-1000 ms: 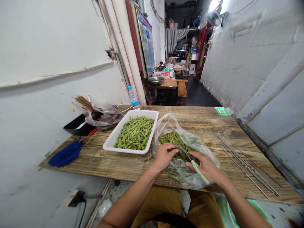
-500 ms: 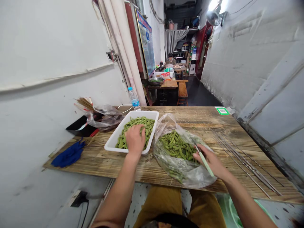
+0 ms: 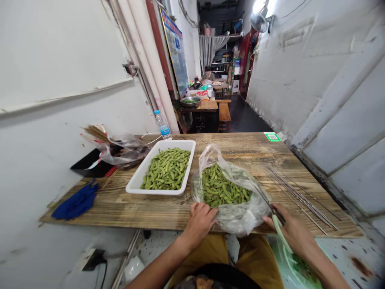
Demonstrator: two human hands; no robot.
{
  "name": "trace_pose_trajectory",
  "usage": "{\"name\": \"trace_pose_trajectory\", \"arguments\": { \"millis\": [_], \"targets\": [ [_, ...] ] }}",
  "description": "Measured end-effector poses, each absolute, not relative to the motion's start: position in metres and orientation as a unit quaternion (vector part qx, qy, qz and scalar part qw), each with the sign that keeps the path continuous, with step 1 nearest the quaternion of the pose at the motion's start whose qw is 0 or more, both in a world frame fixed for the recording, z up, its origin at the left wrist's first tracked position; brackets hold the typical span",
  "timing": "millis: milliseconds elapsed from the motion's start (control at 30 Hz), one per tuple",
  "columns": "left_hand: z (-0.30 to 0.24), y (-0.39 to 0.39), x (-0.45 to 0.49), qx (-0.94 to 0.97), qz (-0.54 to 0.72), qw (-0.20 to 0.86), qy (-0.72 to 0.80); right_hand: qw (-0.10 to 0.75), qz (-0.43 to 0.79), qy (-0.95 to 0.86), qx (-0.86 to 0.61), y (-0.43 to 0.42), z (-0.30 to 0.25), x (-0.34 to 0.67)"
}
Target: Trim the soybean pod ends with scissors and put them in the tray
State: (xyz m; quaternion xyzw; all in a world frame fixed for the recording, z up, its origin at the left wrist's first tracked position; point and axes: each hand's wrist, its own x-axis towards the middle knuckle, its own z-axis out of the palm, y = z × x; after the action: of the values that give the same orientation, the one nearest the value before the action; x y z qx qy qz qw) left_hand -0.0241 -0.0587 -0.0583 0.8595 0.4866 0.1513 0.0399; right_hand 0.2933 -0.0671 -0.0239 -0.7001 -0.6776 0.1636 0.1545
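A clear plastic bag point(image 3: 240, 218) of green edamame pods point(image 3: 224, 186) lies open on the wooden table. At its near left edge, my left hand point(image 3: 200, 222) has its fingers curled onto the plastic. My right hand point(image 3: 290, 228) is at the bag's right side, wrapped round scissors point(image 3: 277, 224) with pale green and dark handles. Their blades point up and left over the bag's edge. To the left stands a white tray point(image 3: 159, 192) full of pods point(image 3: 167, 168), with neither hand on it.
Several metal skewers point(image 3: 296, 194) lie at the right. A blue cloth point(image 3: 75, 202), a black box point(image 3: 90, 162) and a water bottle point(image 3: 163, 126) stand left. Below the table's right side is a green bag-lined bin point(image 3: 288, 265). A person point(image 3: 207, 74) sits far back.
My left hand has left the pods in the tray and come to the bag's near edge. My right hand with the scissors has drawn back toward me, and the handles are now spread.
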Motion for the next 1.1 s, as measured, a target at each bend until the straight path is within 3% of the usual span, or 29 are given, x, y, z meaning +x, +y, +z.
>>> {"name": "trace_pose_trajectory", "arguments": {
  "millis": [267,467,600,667,733,800,933,1100],
  "targets": [
    [-0.057,-0.052,-0.026,0.887,0.222,0.018,0.404,-0.011,0.074,-0.618,-0.782,0.003,-0.02,0.314],
    [-0.035,-0.046,-0.03,0.92,0.158,0.058,0.355,-0.016,0.048,-0.644,-0.763,0.038,-0.021,0.31],
    [-0.025,-0.041,-0.029,0.919,0.112,0.072,0.372,-0.007,0.022,-0.654,-0.756,0.014,0.002,0.283],
    [-0.02,-0.037,-0.028,0.913,0.12,0.085,0.38,0.095,-0.001,-0.727,-0.68,-0.016,0.012,0.255],
    [-0.013,-0.033,-0.027,0.911,0.135,0.1,0.376,0.158,0.07,-0.846,-0.504,-0.047,0.013,0.228],
    [-0.004,-0.025,-0.027,0.913,0.155,0.118,0.358,0.152,0.104,-0.893,-0.411,-0.067,0.003,0.209],
    [0.009,0.0,-0.029,0.897,0.199,0.167,0.358,0.096,0.011,-0.857,-0.506,-0.056,-0.014,0.215],
    [0.025,0.042,-0.021,0.861,0.237,0.202,0.402,0.068,0.049,-0.865,-0.494,0.002,0.017,0.243]
  ]
}}
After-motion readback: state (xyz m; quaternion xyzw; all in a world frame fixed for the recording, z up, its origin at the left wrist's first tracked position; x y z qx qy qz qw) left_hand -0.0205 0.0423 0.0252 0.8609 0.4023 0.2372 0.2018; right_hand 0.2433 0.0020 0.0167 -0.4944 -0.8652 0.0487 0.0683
